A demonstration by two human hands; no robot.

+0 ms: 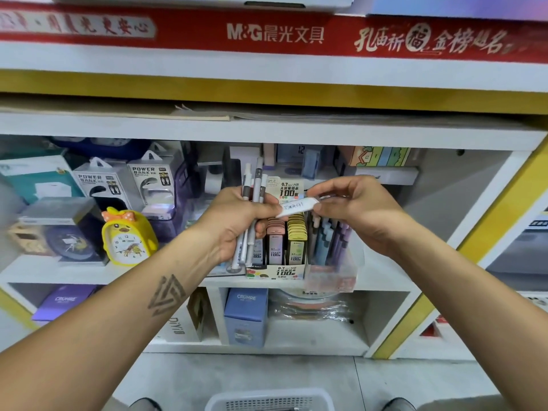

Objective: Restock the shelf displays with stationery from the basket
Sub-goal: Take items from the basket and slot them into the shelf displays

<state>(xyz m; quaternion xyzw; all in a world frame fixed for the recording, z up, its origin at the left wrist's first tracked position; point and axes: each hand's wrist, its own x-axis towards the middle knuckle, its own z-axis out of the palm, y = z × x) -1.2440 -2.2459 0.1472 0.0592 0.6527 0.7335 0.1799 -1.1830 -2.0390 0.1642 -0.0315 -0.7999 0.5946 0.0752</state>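
Now: left hand (237,215) clamped round pens (252,203), right hand (353,203) pinching one white pen (298,206); loose bundle likely to slip, scatter over shelf (382,274).

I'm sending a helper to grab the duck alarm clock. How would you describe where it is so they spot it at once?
Look at the white shelf at hand level, left of the left hand. The duck alarm clock stands at its front edge, below the power bank boxes. It is the only bright yellow thing there, with an orange bow.
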